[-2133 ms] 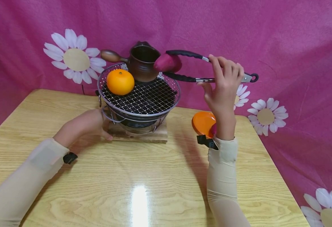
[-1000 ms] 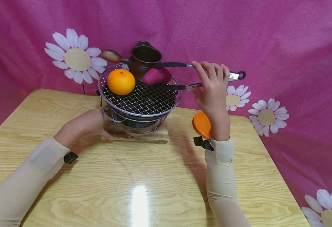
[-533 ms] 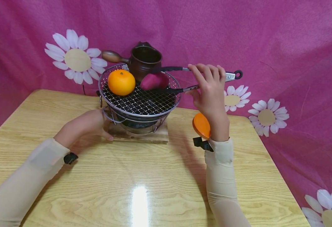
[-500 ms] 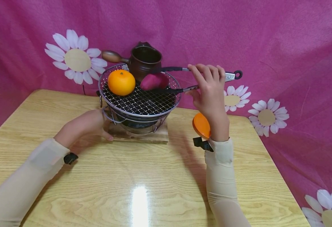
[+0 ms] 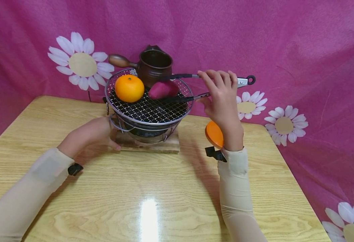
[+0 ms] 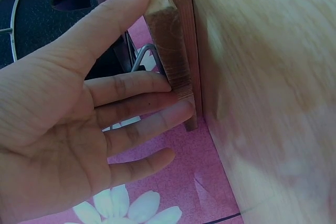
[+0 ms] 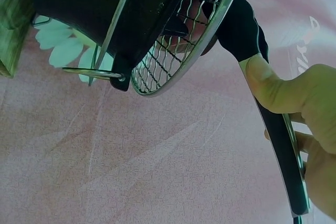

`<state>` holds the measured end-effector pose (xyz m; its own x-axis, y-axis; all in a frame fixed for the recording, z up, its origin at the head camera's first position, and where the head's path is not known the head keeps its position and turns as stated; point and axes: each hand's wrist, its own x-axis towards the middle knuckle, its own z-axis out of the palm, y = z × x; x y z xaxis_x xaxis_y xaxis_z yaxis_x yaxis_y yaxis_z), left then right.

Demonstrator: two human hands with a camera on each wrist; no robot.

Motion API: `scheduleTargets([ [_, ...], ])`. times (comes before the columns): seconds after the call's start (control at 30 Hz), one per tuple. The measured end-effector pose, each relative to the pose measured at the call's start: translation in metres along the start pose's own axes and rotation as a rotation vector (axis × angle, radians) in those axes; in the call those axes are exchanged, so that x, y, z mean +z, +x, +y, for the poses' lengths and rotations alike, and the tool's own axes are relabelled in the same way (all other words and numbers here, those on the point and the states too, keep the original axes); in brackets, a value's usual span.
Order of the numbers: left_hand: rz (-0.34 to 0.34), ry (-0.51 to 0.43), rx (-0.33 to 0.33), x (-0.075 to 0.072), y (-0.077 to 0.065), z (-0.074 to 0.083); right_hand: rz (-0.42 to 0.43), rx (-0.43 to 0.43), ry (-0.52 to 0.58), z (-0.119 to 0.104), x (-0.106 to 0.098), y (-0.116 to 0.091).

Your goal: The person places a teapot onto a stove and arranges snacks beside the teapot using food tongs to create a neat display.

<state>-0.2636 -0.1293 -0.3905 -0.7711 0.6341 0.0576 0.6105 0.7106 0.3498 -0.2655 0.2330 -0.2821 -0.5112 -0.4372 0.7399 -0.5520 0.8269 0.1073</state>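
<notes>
In the head view my right hand [image 5: 222,101] holds black-tipped metal tongs [image 5: 203,95] by the arms. Between the tongs' black tips lies a purple sweet potato [image 5: 163,89], low over the mesh grate [image 5: 152,112] of a round tabletop grill; whether it touches the mesh is unclear. Under the grill is a wooden board [image 5: 164,145]. My left hand [image 5: 92,134] holds that board at its left end, thumb on the front edge; the left wrist view shows the thumb and fingertips against the wood [image 6: 170,51].
An orange fruit [image 5: 129,88] sits on the grate's left side. Behind it stands a brown side-handled pot [image 5: 155,69]. To the right, an orange plate [image 5: 214,134] is partly hidden by my right wrist. A pink flowered cloth [image 5: 213,33] hangs behind the table.
My right hand has brought the tongs and sweet potato left and down, from beside the pot to low over the grate, slowing lately. The left hand has stayed put.
</notes>
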Motion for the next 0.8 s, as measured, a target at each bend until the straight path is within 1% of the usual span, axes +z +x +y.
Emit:
scheduleTargets([
  [0.53,0.005,-0.004,-0.009,-0.0009,-0.0012,0.0027,-0.013,0.004,0.004,-0.0009,0.0005,-0.0004],
  [0.8,-0.007,-0.010,-0.027,-0.0015,-0.0013,0.0033,-0.011,0.017,0.021,-0.0017,0.0007,-0.0003],
])
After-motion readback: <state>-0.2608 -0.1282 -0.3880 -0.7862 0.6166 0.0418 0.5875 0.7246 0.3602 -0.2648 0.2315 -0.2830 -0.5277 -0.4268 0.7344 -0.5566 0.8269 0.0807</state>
